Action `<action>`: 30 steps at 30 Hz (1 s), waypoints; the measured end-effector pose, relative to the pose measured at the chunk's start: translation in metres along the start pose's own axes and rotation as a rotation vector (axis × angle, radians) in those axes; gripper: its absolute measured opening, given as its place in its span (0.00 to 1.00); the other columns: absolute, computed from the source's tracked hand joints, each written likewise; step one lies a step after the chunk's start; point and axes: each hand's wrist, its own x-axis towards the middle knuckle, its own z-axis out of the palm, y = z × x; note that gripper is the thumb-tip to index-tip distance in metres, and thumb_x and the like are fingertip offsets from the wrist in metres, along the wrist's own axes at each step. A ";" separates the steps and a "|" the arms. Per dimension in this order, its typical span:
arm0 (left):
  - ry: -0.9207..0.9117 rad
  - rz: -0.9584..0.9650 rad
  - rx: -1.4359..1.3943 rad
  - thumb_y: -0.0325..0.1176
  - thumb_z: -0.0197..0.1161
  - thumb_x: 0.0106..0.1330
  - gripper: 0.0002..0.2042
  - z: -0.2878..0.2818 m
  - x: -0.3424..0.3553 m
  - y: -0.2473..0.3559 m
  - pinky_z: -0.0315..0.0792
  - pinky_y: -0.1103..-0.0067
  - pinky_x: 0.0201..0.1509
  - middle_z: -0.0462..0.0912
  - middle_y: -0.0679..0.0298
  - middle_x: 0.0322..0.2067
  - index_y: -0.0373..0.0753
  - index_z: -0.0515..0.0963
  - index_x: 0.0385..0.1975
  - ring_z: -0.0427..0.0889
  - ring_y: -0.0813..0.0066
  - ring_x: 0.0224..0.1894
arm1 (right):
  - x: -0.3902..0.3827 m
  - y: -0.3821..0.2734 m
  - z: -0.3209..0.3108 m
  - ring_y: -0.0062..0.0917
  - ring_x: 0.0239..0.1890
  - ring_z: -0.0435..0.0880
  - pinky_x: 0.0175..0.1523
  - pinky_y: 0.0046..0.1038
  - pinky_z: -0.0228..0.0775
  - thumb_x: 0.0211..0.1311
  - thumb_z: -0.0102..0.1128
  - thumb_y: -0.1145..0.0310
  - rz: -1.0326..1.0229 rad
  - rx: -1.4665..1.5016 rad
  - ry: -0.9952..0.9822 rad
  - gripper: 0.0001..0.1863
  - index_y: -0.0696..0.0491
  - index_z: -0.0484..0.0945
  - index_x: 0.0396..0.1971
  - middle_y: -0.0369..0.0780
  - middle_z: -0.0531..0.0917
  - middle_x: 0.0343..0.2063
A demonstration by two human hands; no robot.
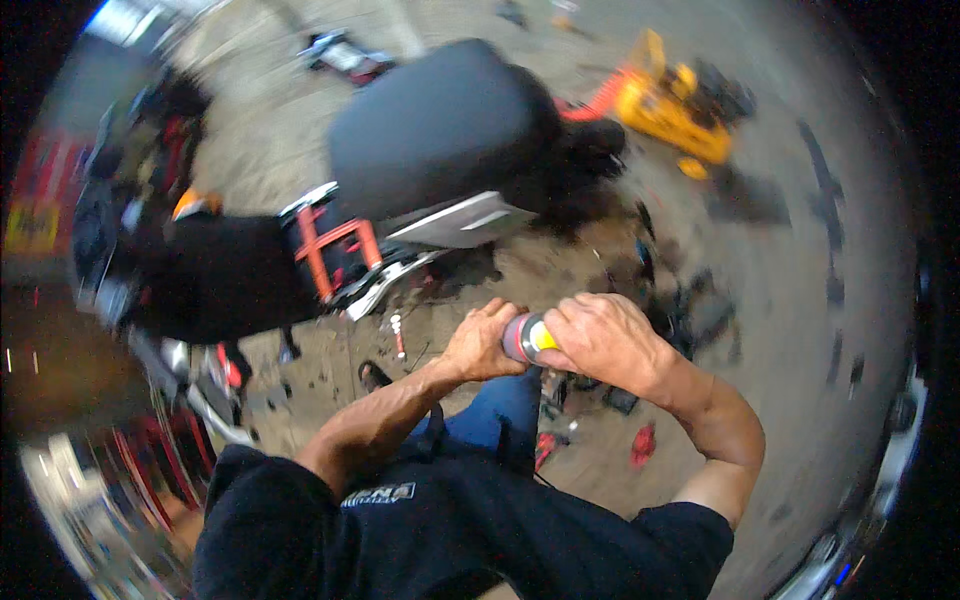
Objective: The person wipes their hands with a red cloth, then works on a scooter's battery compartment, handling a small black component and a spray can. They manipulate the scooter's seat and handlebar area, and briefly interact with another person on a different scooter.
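In front of my body, both hands are closed on a short cylinder (pixel 517 339) with a dark reddish-grey end and a yellow part; its exact kind is not clear. My left hand (pixel 484 340) grips the darker end from the left. My right hand (pixel 612 342) wraps round the yellow end, hiding much of it. Just beyond my hands stands a vehicle with a wide black seat (pixel 440 130), an orange frame (pixel 338 248) and a silver-white side panel (pixel 465 220).
A yellow machine (pixel 672 115) stands at the far right on the stained concrete floor. A wrench-like tool (pixel 398 336) lies left of my hands, and a red item (pixel 643 446) lies to the right. Dark parts (pixel 695 315) are scattered nearby. Red racks (pixel 150 465) line the left.
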 end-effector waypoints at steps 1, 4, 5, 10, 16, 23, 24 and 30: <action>0.056 -0.007 -0.015 0.40 0.74 0.40 0.32 -0.013 -0.022 0.004 0.73 0.60 0.53 0.78 0.53 0.42 0.41 0.74 0.50 0.78 0.49 0.48 | 0.017 -0.015 -0.011 0.33 0.30 0.83 0.35 0.35 0.77 0.54 0.65 0.55 -0.048 -0.036 -0.029 0.16 0.53 0.78 0.27 0.40 0.82 0.25; 0.260 -0.075 -0.013 0.41 0.74 0.40 0.32 -0.042 -0.087 0.009 0.75 0.59 0.50 0.78 0.52 0.43 0.41 0.75 0.50 0.79 0.48 0.46 | 0.063 -0.064 -0.039 0.34 0.33 0.83 0.36 0.35 0.78 0.54 0.68 0.52 -0.285 -0.088 -0.134 0.19 0.51 0.79 0.37 0.40 0.81 0.28; 0.366 -0.112 -0.064 0.41 0.74 0.40 0.32 -0.047 -0.109 0.011 0.76 0.59 0.47 0.78 0.52 0.43 0.40 0.74 0.50 0.79 0.47 0.44 | 0.077 -0.079 -0.048 0.35 0.35 0.83 0.37 0.36 0.78 0.54 0.68 0.53 -0.413 -0.076 -0.173 0.21 0.51 0.78 0.42 0.42 0.80 0.30; 0.795 -0.230 -0.090 0.39 0.75 0.38 0.34 -0.062 -0.233 0.018 0.75 0.60 0.47 0.78 0.51 0.42 0.40 0.74 0.51 0.79 0.46 0.44 | 0.156 -0.198 -0.047 0.35 0.27 0.85 0.31 0.36 0.77 0.53 0.68 0.48 -0.761 -0.172 -0.439 0.24 0.54 0.75 0.36 0.41 0.82 0.23; 1.151 -0.479 -0.179 0.38 0.77 0.35 0.35 -0.081 -0.388 0.014 0.74 0.64 0.50 0.78 0.52 0.42 0.37 0.73 0.49 0.78 0.48 0.46 | 0.239 -0.383 -0.035 0.39 0.31 0.84 0.34 0.37 0.76 0.50 0.70 0.60 -1.307 -0.125 -0.477 0.22 0.54 0.74 0.43 0.44 0.80 0.29; 1.451 -0.573 -0.108 0.38 0.78 0.35 0.33 -0.156 -0.602 -0.024 0.75 0.63 0.47 0.79 0.52 0.39 0.38 0.75 0.47 0.80 0.49 0.44 | 0.336 -0.655 -0.005 0.42 0.32 0.84 0.35 0.40 0.76 0.54 0.69 0.55 -1.496 -0.128 -0.570 0.21 0.57 0.76 0.36 0.47 0.81 0.28; 1.486 -0.585 -0.071 0.39 0.78 0.35 0.33 -0.168 -0.632 -0.028 0.75 0.63 0.47 0.80 0.52 0.39 0.38 0.75 0.47 0.80 0.48 0.44 | 0.349 -0.689 -0.007 0.45 0.39 0.82 0.40 0.43 0.75 0.54 0.69 0.59 -1.482 -0.162 -0.726 0.20 0.56 0.76 0.40 0.48 0.79 0.35; 1.598 -0.806 -0.005 0.41 0.78 0.36 0.35 -0.225 -0.773 -0.033 0.74 0.65 0.52 0.81 0.54 0.42 0.39 0.76 0.49 0.80 0.51 0.47 | 0.394 -0.846 0.025 0.48 0.35 0.84 0.41 0.44 0.76 0.59 0.65 0.52 -1.411 -0.251 -0.453 0.20 0.56 0.79 0.36 0.51 0.84 0.30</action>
